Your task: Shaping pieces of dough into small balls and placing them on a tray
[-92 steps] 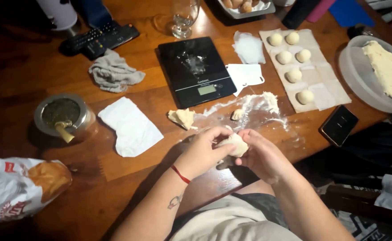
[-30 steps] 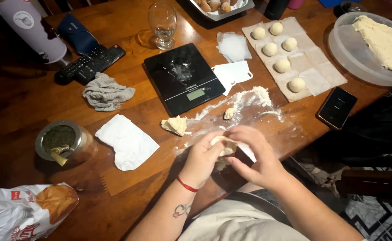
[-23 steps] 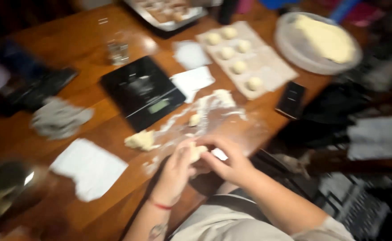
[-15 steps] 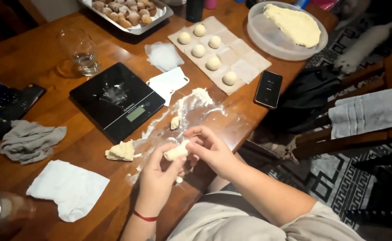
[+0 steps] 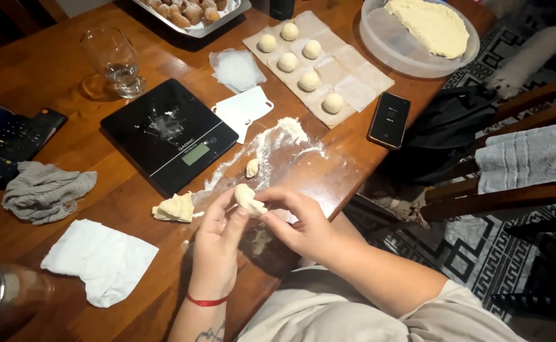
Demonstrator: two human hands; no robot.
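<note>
**Over the table edge: both hands pinch one dough piece**

At the near table edge, versus half a second ago: camera view shifted slightly, hands sit at about the same spot, dough piece (image 5: pixel 249 198) now looks rounder and is lifted a bit clear of the wood. Three seconds back the hands were cupped tighter around it.

Left hand (image 5: pixel 218 250), red band on wrist, fingers half curled, thumb and fingertips grasping the dough from the left. Right hand (image 5: pixel 297 221) grips the same piece from the right, fingers bent, not clenched. Dough is between both sets of fingertips, above the floured patch (image 5: pixel 278 149).

Wooden table (image 5: pixel 63 76): white cloth (image 5: pixel 99 261) near left, grey rag (image 5: pixel 47 192) beyond it. Flat dough scrap (image 5: pixel 175 208) just left of the hands, small dough lump (image 5: pixel 252 167) just beyond them. Black kitchen scale (image 5: pixel 168 134) further out, white scraper (image 5: pixel 243 111) beside it, drinking glass (image 5: pixel 114 61) behind. Black phone (image 5: pixel 389 119) to the right. Far side: five dough balls (image 5: pixel 309 80) on paper squares, round tub of dough (image 5: pixel 427 28), tray of baked pieces (image 5: pixel 189 11). Patterned rug (image 5: pixel 474 253) and chair with towel (image 5: pixel 531 155) at right.
</note>
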